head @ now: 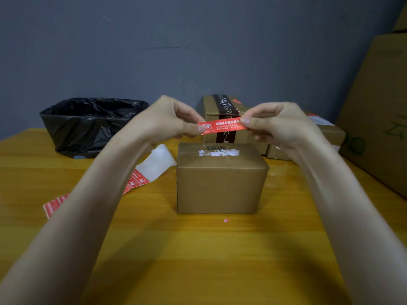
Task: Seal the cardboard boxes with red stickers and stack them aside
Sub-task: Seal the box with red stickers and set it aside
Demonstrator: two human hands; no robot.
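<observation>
A plain brown cardboard box point(220, 186) stands on the wooden table in front of me, with a torn white label on its top. Above it I hold a long red sticker point(223, 126) stretched level between both hands. My left hand point(167, 119) pinches its left end and my right hand point(279, 124) pinches its right end. The sticker hangs clear of the box top. A strip of red stickers on white backing point(141, 179) lies on the table to the left, partly under my left forearm.
Behind the box stand a carton with a dark band point(222, 115) and a lower carton point(326, 137) to its right. A black plastic bag point(88, 124) sits at the back left. A large cardboard carton point(378, 106) fills the right edge.
</observation>
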